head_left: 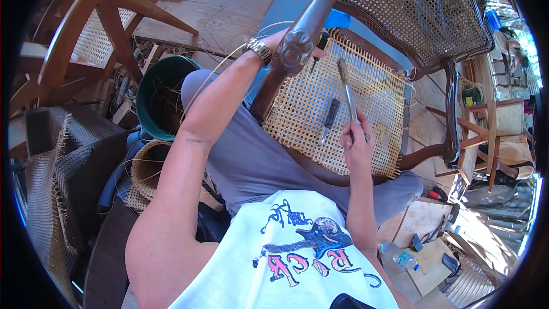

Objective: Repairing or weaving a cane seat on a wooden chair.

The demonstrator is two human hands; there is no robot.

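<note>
A dark carved wooden armchair stands before me, with woven cane webbing (297, 100) over its seat and loose strand ends along the edges. My left hand (279, 41) reaches behind the chair's arm post (294, 51), which hides much of it. Its fingers hold a tool with a black-and-yellow handle (323, 40), like a screwdriver, its thin shaft pointing down at the webbing's far left edge. My right hand (358, 140) is closed round the metal handle of a hammer (347, 88), its worn head above the webbing. Between them a black-handled knife (330, 113) lies on the cane.
The chair's cane back (412, 11) rises at the far right. At left are a green bucket (151, 100) with cane scraps, rolled cane webbing (146, 166) and another wooden chair (108, 34). A plastic bottle (403, 257) lies on boards at lower right.
</note>
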